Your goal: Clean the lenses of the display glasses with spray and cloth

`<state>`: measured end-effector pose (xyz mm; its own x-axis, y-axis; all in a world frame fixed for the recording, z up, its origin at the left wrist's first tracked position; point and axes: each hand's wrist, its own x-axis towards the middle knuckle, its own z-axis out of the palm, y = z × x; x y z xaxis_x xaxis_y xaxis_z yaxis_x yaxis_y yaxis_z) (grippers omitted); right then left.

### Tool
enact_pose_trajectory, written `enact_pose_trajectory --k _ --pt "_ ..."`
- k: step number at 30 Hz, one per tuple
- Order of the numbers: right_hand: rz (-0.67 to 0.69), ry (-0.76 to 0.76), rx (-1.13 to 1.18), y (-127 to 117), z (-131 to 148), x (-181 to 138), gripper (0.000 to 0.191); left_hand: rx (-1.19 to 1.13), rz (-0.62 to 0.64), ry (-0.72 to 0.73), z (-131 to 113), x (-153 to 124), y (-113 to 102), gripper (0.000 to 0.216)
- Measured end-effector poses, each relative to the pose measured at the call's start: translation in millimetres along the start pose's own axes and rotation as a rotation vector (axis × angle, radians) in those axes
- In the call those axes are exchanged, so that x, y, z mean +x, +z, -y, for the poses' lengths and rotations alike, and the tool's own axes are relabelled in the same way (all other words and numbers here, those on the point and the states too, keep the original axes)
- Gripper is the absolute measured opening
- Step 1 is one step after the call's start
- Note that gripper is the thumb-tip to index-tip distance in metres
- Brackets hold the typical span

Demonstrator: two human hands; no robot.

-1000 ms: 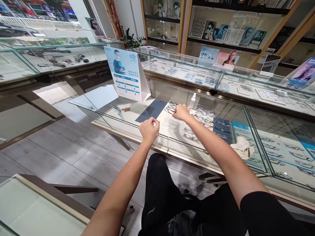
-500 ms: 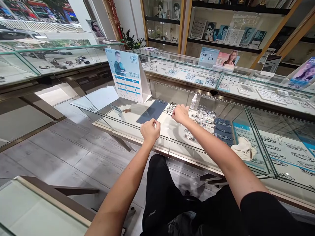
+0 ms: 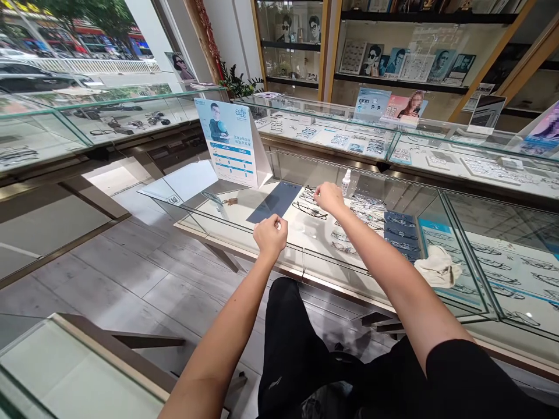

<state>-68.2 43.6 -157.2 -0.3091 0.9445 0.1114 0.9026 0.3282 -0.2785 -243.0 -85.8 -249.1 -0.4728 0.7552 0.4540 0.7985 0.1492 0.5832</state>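
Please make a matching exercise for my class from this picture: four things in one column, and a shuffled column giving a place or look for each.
Column 1
1. Spray bottle
2. Cloth
3. Display sign
4. Right hand

Column 2
A. Tent-folded, printed in blue and white
B. Next to black-framed eyeglasses, with the forearm stretched over the counter
C. Crumpled and off-white
D. Slim, white and upright

Right pairs: 1-D, 2-C, 3-A, 4-B
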Motion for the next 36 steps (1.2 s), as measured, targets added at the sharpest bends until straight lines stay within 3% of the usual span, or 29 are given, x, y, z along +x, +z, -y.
enact_pose_trajectory --k 8,12,19,24,27,31,33,36 --pt "0.110 0.018 -0.035 -2 2 20 0.024 0.006 0.015 -0.010 -1 0 0 0.030" --pt "0.137 0.046 -0.086 1 7 24 0.034 0.011 0.031 -0.017 -2 0 -1 0.030" --pt "0.111 0.045 -0.088 -2 9 19 0.035 0.013 0.046 -0.008 -1 0 -3 0.030" --pt "0.043 0.018 -0.003 -23 5 4 0.025 0.043 0.061 -0.018 -5 0 -4 0.031" --pt "0.003 -0.008 0.077 -46 -8 -9 0.024 0.062 0.063 -0.015 -5 2 -6 0.030" --pt "-0.107 -0.012 0.264 -81 -45 -30 0.022 0.025 0.110 0.022 -12 6 -11 0.024" --pt "-0.173 0.005 0.424 -94 -70 -42 0.021 -0.027 0.114 0.088 -28 8 -13 0.022" --pt "-0.238 0.025 0.586 -103 -108 -59 0.023 -0.196 0.152 0.199 -73 10 -8 0.022"
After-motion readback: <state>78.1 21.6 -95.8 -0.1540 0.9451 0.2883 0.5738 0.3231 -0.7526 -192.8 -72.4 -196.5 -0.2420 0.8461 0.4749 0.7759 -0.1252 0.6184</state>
